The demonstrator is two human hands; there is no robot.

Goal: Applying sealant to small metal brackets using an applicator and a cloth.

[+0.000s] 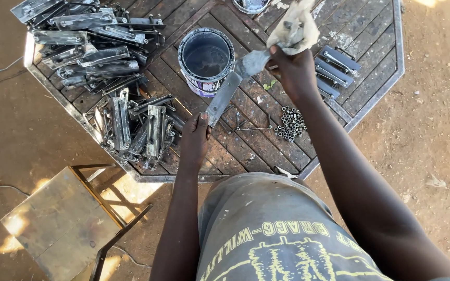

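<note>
The table (376, 88) fills the upper frame. A paint can (205, 60) stands at upper centre. Metal brackets (97, 62) are piled at upper left, nuts (290, 124) lie right of centre, and a stool (61, 224) stands at lower left.

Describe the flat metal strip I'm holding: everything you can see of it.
The metal strip is a flat, narrow grey bar, dull and smeared. It slants above the wooden table, beside the paint can. The left hand pinches its lower end; the right hand presses a rag on its upper end.
</note>
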